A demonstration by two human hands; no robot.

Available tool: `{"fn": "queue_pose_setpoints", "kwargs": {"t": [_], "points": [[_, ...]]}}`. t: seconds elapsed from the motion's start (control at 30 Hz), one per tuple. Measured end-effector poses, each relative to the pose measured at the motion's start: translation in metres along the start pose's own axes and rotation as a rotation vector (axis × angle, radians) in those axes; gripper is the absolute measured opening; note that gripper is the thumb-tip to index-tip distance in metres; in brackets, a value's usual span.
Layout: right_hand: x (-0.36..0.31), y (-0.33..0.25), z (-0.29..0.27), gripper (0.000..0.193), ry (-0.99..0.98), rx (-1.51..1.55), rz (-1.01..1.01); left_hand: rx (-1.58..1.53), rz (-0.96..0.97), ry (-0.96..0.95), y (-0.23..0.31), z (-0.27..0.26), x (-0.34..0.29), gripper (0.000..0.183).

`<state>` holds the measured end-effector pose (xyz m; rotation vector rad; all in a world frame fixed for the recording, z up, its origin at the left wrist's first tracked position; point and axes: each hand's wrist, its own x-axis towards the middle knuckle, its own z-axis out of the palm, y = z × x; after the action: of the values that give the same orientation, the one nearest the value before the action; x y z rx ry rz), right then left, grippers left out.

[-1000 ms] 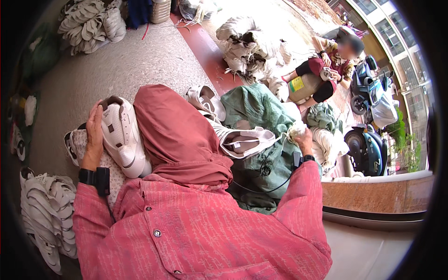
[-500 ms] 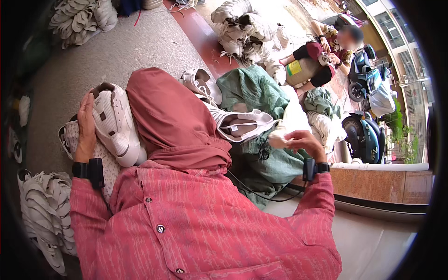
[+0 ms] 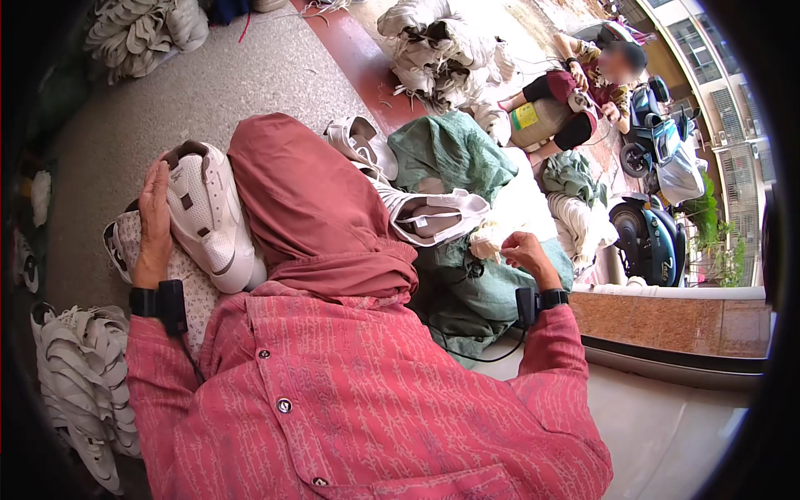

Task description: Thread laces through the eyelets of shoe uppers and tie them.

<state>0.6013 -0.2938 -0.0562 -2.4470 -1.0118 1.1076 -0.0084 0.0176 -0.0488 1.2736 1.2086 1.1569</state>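
A white shoe (image 3: 202, 196) with perforated panels and no lace in it stands tilted on my lap. My left hand (image 3: 153, 218) holds it from the left, fingers long and pressed along its side; the thumb is hidden. Off to the right, my right hand (image 3: 532, 255) has its thumb and fingertips pinched together, and whatever lies between them is too small to make out. Beside those fingertips is a crumpled cream-coloured bundle (image 3: 486, 244) on a green sack (image 3: 492, 283). Another white shoe (image 3: 437, 218) lies opening up between my knee and that bundle.
More white shoes (image 3: 364, 146) lie past my right knee. Heaps of pale shoe parts sit at lower left (image 3: 83, 375), upper left (image 3: 146, 33) and top centre (image 3: 437, 50). A person (image 3: 612, 71) sits working at upper right, near parked scooters (image 3: 654, 237). A low ledge (image 3: 667, 325) runs at right.
My right hand has shifted slightly left and down, its fingertips now at the bundle's right edge. The bundle shows more fully. My left hand and its shoe stay nearly put.
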Motion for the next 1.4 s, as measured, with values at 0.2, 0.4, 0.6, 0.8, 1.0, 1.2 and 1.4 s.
{"fn": "queue_pose_setpoints", "kwargs": {"t": [0.2, 0.4, 0.6, 0.8, 1.0, 1.2, 1.4], "points": [[-0.006, 0.034, 0.023, 0.020, 0.117, -0.198, -0.189, 0.008, 0.020, 0.007, 0.002, 0.002, 0.001, 0.051], [-0.022, 0.041, 0.058, 0.022, 0.466, -0.306, -0.144, -0.030, -0.019, 0.005, 0.004, 0.004, 0.000, 0.049], [-0.042, 0.009, 0.059, 0.026, 0.263, -0.166, -0.342, -0.014, 0.016, 0.002, 0.004, -0.001, -0.004, 0.049], [-0.093, -0.110, 0.070, 0.033, -0.420, -0.616, -0.334, -0.073, -0.011, -0.040, 0.008, 0.007, -0.002, 0.049], [-0.136, -0.244, 0.071, 0.034, -0.642, 0.105, -0.888, 0.083, 0.076, -0.119, 0.015, -0.011, -0.008, 0.046], [-0.145, -0.340, 0.105, 0.028, -0.922, 0.281, -1.128, 0.391, 0.420, -0.674, 0.138, 0.057, -0.080, 0.067], [-0.157, -0.415, 0.139, 0.021, -1.237, 0.693, -1.389, 0.161, -0.242, -0.097, 0.138, 0.051, -0.149, 0.043]]}}
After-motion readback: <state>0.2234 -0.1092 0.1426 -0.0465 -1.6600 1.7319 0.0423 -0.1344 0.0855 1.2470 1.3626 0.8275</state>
